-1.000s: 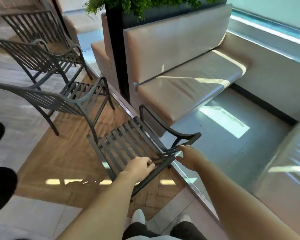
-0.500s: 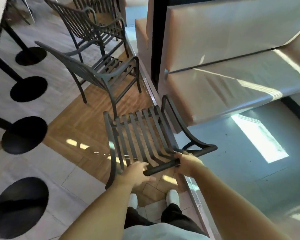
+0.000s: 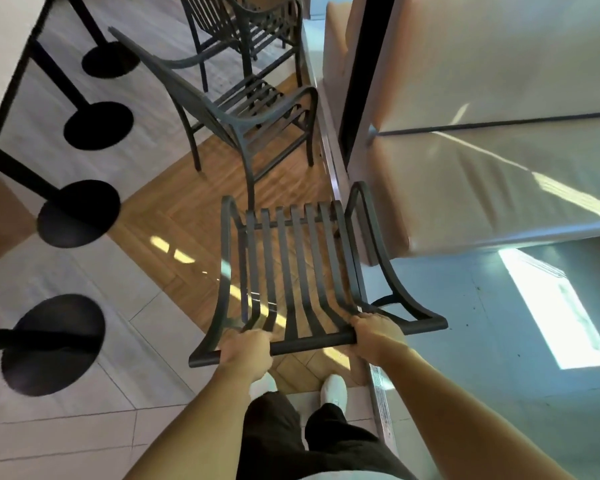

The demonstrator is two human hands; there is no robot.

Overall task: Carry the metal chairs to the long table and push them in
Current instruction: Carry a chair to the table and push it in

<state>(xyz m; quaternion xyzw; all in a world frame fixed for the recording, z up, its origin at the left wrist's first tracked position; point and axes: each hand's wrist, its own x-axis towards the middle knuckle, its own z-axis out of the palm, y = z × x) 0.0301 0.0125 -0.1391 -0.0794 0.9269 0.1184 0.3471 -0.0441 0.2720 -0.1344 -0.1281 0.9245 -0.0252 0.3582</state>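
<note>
A dark metal slatted chair (image 3: 302,265) is right in front of me, seen from above and behind its backrest. My left hand (image 3: 248,351) grips the left part of its top rail. My right hand (image 3: 376,332) grips the right part of the same rail. Two more metal chairs stand beyond it: one (image 3: 243,112) just ahead, another (image 3: 246,26) at the top edge. The long table (image 3: 4,50) runs along the left, its black posts ending in round black bases (image 3: 78,213) on the floor.
A beige upholstered bench (image 3: 482,188) with a tall backrest fills the right side, close to the held chair's right armrest. A metal floor strip (image 3: 378,403) separates wood flooring from the grey floor. My white shoes (image 3: 333,389) stand just behind the chair.
The view has swung left and the chair now faces straight ahead, turned counter-clockwise. My left hand has closed fully round the top rail. The table's round bases have come closer on the left.
</note>
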